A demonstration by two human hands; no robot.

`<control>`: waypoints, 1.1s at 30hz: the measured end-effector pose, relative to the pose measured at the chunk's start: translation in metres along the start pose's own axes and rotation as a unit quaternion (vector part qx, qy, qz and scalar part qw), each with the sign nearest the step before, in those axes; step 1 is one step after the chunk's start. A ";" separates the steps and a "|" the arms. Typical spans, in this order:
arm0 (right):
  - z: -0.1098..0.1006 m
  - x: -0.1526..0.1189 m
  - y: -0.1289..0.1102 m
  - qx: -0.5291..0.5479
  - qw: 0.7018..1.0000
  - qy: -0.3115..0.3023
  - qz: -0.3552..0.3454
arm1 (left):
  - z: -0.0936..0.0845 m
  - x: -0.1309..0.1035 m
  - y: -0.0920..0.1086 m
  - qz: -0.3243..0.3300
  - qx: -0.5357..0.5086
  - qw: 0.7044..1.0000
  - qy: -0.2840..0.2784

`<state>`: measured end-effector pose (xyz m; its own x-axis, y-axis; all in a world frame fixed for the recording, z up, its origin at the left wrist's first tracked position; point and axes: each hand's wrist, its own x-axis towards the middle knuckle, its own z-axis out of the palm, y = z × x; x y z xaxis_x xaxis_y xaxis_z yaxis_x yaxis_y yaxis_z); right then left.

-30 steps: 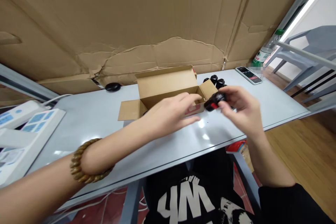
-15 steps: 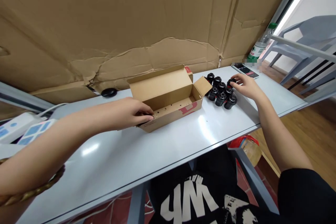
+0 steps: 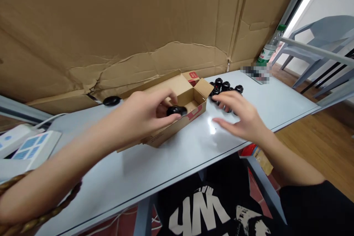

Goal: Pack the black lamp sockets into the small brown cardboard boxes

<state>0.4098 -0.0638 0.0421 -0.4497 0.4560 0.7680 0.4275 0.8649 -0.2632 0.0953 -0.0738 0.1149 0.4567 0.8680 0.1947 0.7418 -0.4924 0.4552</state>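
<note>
My left hand [image 3: 151, 112] grips a small glossy black cup-shaped piece [image 3: 177, 111] between thumb and fingers, above the open cardboard box [image 3: 177, 127]. The box lies lengthwise with its lid folded back; my hand hides its left part. To the right stands a cluster of similar black pieces [image 3: 226, 86], with stepped round tops. My right hand [image 3: 242, 114] hovers in front of them, thumb and fingers spread, nothing visible in its grasp. Its fingers hide part of the cluster.
A large cardboard sheet [image 3: 138, 18] stands behind the pale table [image 3: 155, 162]. A black oval object [image 3: 111, 100] lies at the back left, near a white power strip [image 3: 34, 147]. A bottle [image 3: 269, 49] and partly blurred phone [image 3: 258, 75] are at the far right.
My left hand has risen from the box's left end, now showing a black piece in its grip. The right hand has drawn left and toward me from the cluster, and its fingers have spread.
</note>
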 end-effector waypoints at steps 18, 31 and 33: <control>-0.072 -0.037 0.105 -0.168 0.916 -0.016 0.363 | 0.043 -0.064 -0.044 -0.086 0.189 0.973 -0.098; -0.064 -0.032 0.125 -0.184 0.914 -0.163 0.324 | -0.005 -0.233 -0.093 -0.306 0.292 0.906 -0.013; -0.061 -0.012 0.109 -0.220 0.941 -0.084 0.244 | -0.006 -0.248 -0.101 -0.320 0.266 0.909 0.031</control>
<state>0.5098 0.0121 0.0397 -0.2179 0.8347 0.5058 0.8815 0.3907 -0.2651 -0.0960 -0.2385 0.0259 -0.1675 0.9812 0.0954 0.9859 0.1673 0.0106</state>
